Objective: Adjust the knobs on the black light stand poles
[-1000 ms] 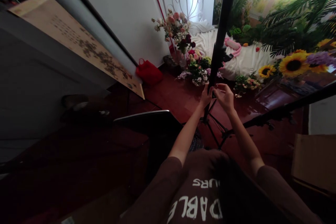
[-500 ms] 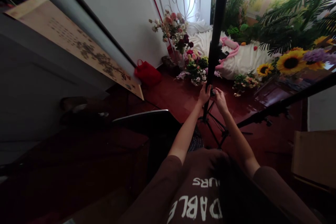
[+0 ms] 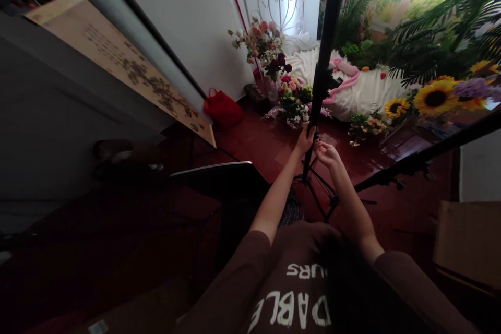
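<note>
A black light stand (image 3: 323, 55) rises in front of me, its thin spread legs on the floor. My left hand (image 3: 304, 142) is closed around the lower part of its pole. On the pole's right side is a small dark knob (image 3: 317, 135). The curled fingers of my right hand (image 3: 327, 154) are pinched at this knob, palm turned partly up. The fingertips partly hide the contact. A second dark clamp (image 3: 332, 82) juts from the pole higher up.
Another black pole (image 3: 426, 154) slants across the right, above a cardboard box (image 3: 465, 245). Flower bunches (image 3: 295, 102) and a white-draped bed (image 3: 376, 94) stand beyond. On the left are a dark flat panel (image 3: 219, 177), a red bag (image 3: 223, 108) and a hanging scroll (image 3: 129, 68).
My right hand has dropped slightly and rolled at the wrist, its fingers now lower at the knob. My left hand keeps its hold on the pole. The view has shifted a little.
</note>
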`<act>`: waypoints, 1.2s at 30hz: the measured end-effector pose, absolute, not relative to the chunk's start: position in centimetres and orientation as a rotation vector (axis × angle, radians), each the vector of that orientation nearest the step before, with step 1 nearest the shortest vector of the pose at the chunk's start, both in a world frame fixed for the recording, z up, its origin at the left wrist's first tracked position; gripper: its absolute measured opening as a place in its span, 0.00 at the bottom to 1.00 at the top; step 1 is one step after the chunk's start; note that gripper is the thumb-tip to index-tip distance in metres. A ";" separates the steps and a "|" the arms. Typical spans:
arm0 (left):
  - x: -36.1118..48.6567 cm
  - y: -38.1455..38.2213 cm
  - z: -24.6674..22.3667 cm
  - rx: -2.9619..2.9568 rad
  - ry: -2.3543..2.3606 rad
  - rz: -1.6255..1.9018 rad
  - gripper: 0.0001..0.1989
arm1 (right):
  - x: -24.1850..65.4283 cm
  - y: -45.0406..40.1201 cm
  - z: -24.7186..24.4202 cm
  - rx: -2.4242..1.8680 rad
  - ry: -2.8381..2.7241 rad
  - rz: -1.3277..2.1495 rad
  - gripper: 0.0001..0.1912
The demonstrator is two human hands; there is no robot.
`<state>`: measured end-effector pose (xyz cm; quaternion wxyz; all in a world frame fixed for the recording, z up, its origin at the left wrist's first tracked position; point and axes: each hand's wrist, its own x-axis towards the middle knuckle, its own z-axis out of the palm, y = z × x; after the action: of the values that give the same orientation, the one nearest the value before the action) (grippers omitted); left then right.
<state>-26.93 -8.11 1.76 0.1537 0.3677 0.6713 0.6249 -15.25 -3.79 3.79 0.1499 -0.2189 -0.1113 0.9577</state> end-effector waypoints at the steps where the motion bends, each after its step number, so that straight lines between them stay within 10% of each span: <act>1: -26.9 -8.1 1.8 1.044 1.930 1.786 0.22 | -15.3 -3.9 3.9 -0.658 -0.265 2.745 0.15; 13: -25.6 -9.0 1.6 1.074 1.904 1.924 0.24 | -8.9 -7.6 3.4 -0.823 -0.472 2.487 0.08; 25: -13.6 -11.5 -9.6 0.742 1.987 1.578 0.22 | 5.4 -9.9 -4.4 -1.254 -0.699 1.897 0.06; 36: -2.6 -4.3 -0.9 1.514 1.206 1.594 0.24 | 13.3 -5.5 2.4 -1.180 -0.914 1.345 0.22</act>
<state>-2.63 -4.32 -0.88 0.3118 0.5737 0.4569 0.6040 13.30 -5.45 2.43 0.5364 -0.4958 -0.3841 0.5648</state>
